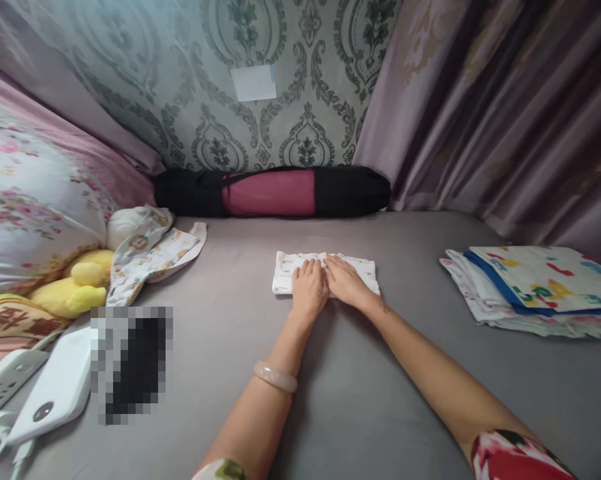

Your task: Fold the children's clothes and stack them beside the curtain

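Note:
A white cloth with small printed marks [283, 273] lies folded into a flat rectangle on the grey sheet [240, 373]. My left hand [310, 283] rests palm down on its middle, fingers stretched forward. Beside it my right hand [344, 280] lies flat on the same cloth, its fingers angled towards the left hand. The two hands are side by side and touch or nearly touch. They cover the middle of the cloth; its left and right ends show. A pale bangle [275, 377] circles my left forearm.
At the right sits a stack of folded cloths [545, 287]. Along the wall lies a black and pink rolled bag [270, 192]. To the left are a crumpled printed cloth [155, 257], a yellow plush toy [70, 290], a white power bank [55, 387] and a power strip [10, 380].

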Demonstrator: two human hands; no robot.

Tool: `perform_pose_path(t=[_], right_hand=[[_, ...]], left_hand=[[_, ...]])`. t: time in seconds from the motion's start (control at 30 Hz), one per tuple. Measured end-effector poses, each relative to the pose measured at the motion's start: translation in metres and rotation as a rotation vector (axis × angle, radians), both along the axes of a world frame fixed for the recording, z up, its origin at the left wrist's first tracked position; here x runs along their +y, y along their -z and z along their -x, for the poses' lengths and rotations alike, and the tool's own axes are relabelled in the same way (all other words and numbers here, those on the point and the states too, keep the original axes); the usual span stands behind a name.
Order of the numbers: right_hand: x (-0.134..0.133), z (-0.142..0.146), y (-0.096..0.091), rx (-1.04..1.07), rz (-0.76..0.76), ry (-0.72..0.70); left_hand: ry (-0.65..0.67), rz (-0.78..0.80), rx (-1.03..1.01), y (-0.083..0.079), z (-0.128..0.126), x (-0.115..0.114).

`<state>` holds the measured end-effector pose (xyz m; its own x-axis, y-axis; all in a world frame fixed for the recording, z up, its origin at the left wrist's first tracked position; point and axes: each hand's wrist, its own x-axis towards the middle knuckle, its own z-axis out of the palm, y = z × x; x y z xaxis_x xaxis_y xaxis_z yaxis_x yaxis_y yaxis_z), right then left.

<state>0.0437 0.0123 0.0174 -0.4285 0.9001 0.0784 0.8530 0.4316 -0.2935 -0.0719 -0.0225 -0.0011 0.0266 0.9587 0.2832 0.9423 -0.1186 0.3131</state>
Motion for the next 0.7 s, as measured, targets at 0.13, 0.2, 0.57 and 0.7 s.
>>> perform_pose_path(t=[0.13, 0.2, 0.57, 0.7], right_hand=[[-0.021, 0.002, 0.01, -0.043, 0.01, 0.037], [-0.025, 0.002, 0.013, -0.066, -0.007, 0.053], [-0.023, -0.003, 0.02, -0.095, -0.059, 0.074], [-0.024, -0.011, 0.019, -0.112, -0.07, 0.098]], left_hand=[[-0.059, -0.009, 0.08, 0.003, 0.015, 0.004], [-0.103, 0.056, 0.122, 0.007, 0.019, 0.003], [-0.137, 0.149, 0.178, 0.008, 0.021, 0.001], [-0.168, 0.063, 0.174, 0.003, 0.025, 0.001]])
